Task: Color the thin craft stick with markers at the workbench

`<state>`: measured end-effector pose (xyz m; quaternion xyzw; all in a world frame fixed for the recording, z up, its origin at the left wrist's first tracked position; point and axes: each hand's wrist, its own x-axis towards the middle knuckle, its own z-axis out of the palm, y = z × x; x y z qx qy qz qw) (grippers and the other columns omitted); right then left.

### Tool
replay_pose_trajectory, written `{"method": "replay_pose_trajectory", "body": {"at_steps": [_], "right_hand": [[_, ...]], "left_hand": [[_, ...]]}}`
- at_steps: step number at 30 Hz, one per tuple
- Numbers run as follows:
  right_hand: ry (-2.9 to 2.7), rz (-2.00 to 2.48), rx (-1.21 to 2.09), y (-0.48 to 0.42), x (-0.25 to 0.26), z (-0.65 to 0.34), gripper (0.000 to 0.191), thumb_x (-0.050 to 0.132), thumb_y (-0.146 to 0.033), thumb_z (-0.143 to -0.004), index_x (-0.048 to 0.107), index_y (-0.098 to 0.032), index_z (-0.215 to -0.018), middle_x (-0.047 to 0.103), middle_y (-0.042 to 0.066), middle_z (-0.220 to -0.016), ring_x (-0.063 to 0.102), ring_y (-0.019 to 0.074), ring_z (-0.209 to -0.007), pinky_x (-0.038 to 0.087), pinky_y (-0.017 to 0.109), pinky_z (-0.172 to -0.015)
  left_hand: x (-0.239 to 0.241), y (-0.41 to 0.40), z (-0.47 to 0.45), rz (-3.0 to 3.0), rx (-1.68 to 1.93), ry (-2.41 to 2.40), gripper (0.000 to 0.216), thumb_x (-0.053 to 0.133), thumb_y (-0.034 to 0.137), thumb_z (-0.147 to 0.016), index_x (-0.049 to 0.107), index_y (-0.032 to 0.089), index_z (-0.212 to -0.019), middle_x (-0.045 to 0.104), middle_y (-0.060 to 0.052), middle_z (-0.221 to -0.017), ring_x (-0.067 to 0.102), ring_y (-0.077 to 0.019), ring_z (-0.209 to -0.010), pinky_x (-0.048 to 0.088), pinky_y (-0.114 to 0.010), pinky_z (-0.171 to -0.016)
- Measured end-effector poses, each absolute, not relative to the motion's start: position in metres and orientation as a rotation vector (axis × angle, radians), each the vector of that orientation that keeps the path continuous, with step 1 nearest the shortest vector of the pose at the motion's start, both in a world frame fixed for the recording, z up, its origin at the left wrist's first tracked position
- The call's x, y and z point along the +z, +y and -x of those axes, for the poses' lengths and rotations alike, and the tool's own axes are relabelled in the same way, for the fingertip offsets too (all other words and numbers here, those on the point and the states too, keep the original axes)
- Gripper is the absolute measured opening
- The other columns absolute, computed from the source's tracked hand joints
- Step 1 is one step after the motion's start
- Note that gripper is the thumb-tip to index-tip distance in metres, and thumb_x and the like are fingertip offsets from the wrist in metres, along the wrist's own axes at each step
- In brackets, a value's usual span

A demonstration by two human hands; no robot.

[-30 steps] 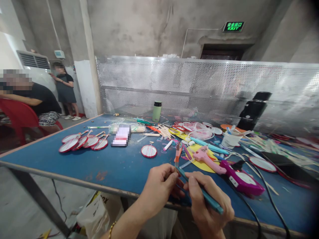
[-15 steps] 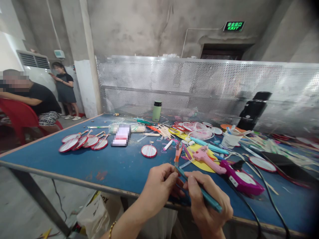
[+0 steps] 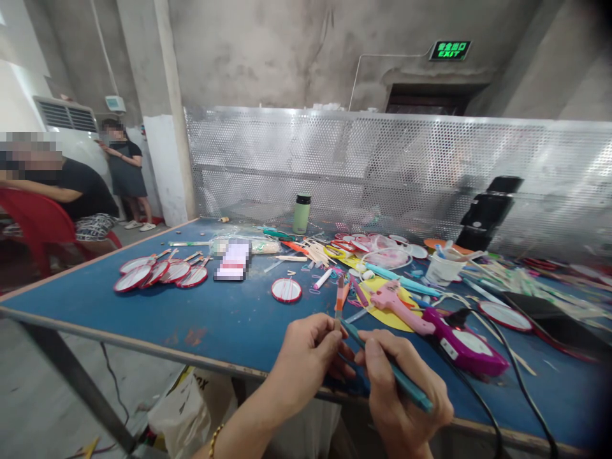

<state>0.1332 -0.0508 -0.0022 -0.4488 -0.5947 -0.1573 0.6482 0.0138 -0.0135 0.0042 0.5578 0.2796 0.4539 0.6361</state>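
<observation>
Here the left hand (image 3: pixel 308 350) partly hides the orange-tipped stick (image 3: pixel 340 298) it pinches, the right hand (image 3: pixel 406 414) gripping a teal tool (image 3: pixel 414 390).

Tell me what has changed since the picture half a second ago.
The right hand and the teal tool it grips have shifted very slightly to the right, the tool's tip edging off the orange-banded stick. Nothing was taken up or let go. The left hand stays pinched at the stick; the green bottle stays where it was.

Teal tool (image 3: pixel 412 386), partly orange stick (image 3: pixel 340 295), blue tabletop (image 3: pixel 229 325), pink glue gun (image 3: pixel 396 305), purple power strip (image 3: pixel 492 363), red-rimmed white disc (image 3: pixel 286 291)
</observation>
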Motion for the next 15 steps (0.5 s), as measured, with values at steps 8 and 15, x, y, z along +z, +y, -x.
{"method": "replay_pose_trajectory", "body": {"at_steps": [8, 15], "right_hand": [[-1.373, 1.023, -0.372, -0.0500, -0.0008, -0.1327, 0.019, 0.055, -0.024, -0.094, 0.066, -0.021, -0.078, 0.066, -0.003, -0.065, 0.061, 0.0096, -0.056, 0.047, 0.023, -0.061], [-1.385, 1.027, -0.386, -0.0492, -0.0026, -0.1367, 0.017, 0.056, -0.024, -0.094, 0.066, -0.021, -0.080, 0.067, -0.002, -0.066, 0.062, 0.0105, -0.056, 0.047, 0.023, -0.059]], "left_hand": [[0.0039, -0.0135, -0.0127, -1.276, 1.034, 0.633, 0.024, 0.059, 0.040, -0.085, 0.054, 0.017, -0.082, 0.067, 0.000, -0.065, 0.064, -0.0122, -0.052, 0.051, -0.021, -0.053], [0.0018, -0.0125, -0.0134, -1.277, 1.033, 0.627, 0.023, 0.059, 0.039, -0.086, 0.054, 0.017, -0.082, 0.068, -0.001, -0.067, 0.064, -0.0124, -0.053, 0.051, -0.021, -0.053]]}}
